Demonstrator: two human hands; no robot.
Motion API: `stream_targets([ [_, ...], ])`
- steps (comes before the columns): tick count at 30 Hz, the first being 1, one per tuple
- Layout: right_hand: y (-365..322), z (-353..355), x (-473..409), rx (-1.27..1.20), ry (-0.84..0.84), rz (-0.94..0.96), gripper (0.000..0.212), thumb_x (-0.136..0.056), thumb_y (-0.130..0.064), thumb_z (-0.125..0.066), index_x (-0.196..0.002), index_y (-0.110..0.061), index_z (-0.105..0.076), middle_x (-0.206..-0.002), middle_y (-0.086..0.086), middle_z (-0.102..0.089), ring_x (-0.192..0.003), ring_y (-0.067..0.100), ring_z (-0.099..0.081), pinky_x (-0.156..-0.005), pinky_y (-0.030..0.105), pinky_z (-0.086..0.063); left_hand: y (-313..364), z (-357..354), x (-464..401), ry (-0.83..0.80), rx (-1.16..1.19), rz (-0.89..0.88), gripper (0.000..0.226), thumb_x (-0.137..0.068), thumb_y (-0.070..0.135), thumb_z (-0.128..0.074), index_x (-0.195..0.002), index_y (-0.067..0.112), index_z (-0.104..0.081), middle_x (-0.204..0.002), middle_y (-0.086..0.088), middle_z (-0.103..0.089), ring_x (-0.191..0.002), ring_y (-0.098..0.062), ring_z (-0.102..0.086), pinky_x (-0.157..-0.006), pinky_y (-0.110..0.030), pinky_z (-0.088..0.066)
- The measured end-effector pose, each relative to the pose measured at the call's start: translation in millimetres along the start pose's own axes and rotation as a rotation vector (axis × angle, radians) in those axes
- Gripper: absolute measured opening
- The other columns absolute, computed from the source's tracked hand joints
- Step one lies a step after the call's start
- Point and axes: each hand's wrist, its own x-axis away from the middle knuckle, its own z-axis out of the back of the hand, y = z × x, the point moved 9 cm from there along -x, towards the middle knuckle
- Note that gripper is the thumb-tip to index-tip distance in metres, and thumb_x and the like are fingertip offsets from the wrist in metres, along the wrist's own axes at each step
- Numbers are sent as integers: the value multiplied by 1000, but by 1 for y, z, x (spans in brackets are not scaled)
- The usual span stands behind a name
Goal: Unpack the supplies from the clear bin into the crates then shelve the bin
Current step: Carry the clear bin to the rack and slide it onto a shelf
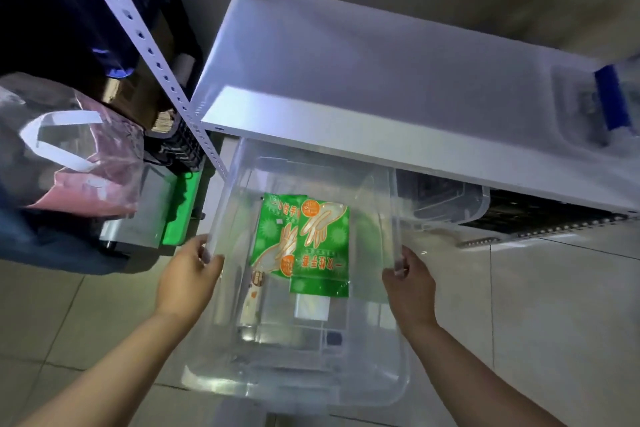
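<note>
A clear plastic bin (221, 204) sits on the floor, its far end under the white shelf (346, 80). My left hand (188, 279) grips its left rim and my right hand (408, 288) grips its right rim. Inside lie two green glove packets (320, 246), a slim tube-like pack (252, 302) and a pale flat item (311, 307).
A second clear bin (446, 204) and a dark crate (540, 215) sit under the shelf to the right. A shelf post (152, 55) stands at left, with a plastic bag (69, 149), a black crate (180, 146) and a green-edged box (181, 208) beyond. A blue-latched container (602, 104) rests on the shelf.
</note>
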Motion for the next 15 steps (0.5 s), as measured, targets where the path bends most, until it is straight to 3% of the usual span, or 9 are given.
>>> stream_targets([
  [3,-9,-14,-27,16,8,49,25,-78,-1,-58,-91,-21,-55,-70,-1,-50,-60,15,-45,-54,15,-37,11,-9,-28,18,22,-50,23,-80,11,-64,-102,11,-61,-63,5,-49,-55,-13,-47,-50,-27,-33],
  [6,-8,-29,-55,40,22,47,37,-79,-2,-59,-114,-13,-58,-80,6,-57,-65,16,-49,-58,12,-37,16,-27,-59,-10,3,-87,19,-81,13,-61,-101,13,-61,-67,-3,-55,-58,-20,-49,-52,-31,-33],
  [9,-9,-37,-74,53,43,77,36,-79,-3,-60,-114,-5,-58,-86,13,-61,-69,22,-54,-62,22,-38,16,-43,-83,-43,-8,-93,29,-84,16,-59,-112,10,-60,-82,-9,-61,-71,-27,-52,-65,-35,-42],
  [15,3,-54,-97,16,16,44,58,-83,-10,-60,-138,-15,-42,-103,5,-62,-83,18,-58,-83,33,-48,21,-65,-122,4,6,-117,40,-87,19,-57,-125,5,-53,-85,-3,-54,-74,-24,-50,-69,-32,-37],
])
